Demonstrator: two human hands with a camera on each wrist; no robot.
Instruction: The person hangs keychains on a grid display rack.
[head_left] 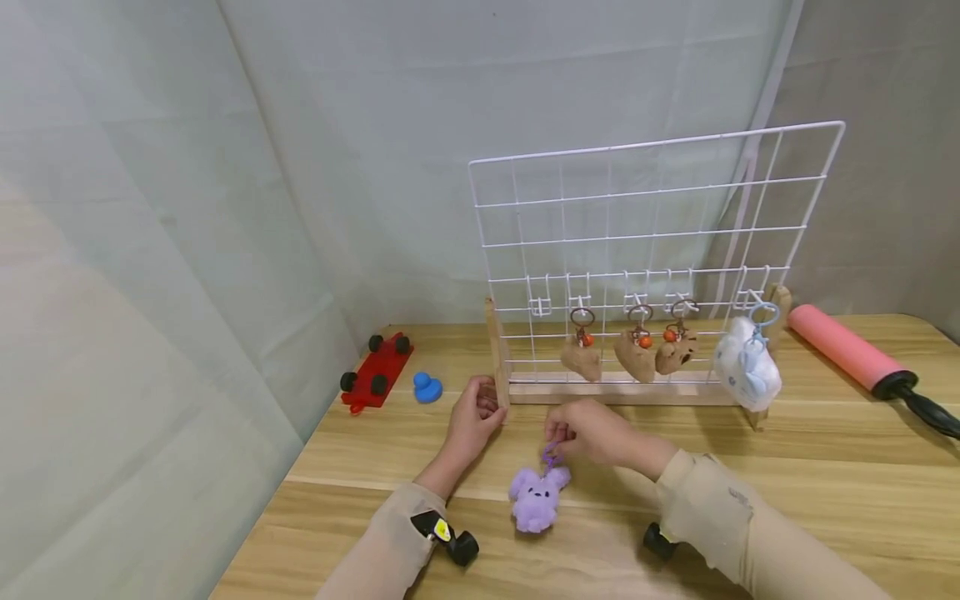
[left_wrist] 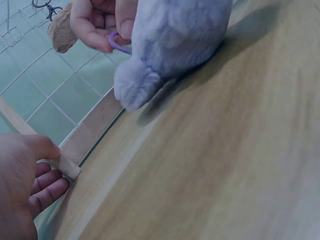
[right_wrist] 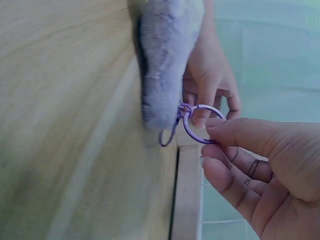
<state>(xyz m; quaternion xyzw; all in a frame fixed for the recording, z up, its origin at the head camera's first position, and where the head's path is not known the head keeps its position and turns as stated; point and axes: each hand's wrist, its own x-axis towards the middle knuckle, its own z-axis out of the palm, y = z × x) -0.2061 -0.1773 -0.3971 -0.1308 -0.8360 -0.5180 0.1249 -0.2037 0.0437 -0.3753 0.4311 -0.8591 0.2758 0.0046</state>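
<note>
A small purple plush animal keychain (head_left: 536, 505) lies on the wooden table in front of the rack. My right hand (head_left: 597, 431) pinches its purple ring (right_wrist: 188, 131) between thumb and index finger, close in the right wrist view. On the left, my left hand (head_left: 477, 417) holds the wooden side foot (head_left: 496, 346) of the white wire grid rack (head_left: 609, 242), thumb on one side and fingers on the other. Brown plush keychains (head_left: 581, 360) and a white-and-blue plush keychain (head_left: 746, 368) hang from the rack's hooks. One hook (head_left: 540, 307) at the left bears nothing.
Left of the rack lie a red toy car part with black wheels (head_left: 380, 371) and a blue rubber duck (head_left: 427, 388). A pink cylinder with a black handle (head_left: 847, 348) lies at the right. Pale cloth walls (head_left: 360, 150) stand behind and left.
</note>
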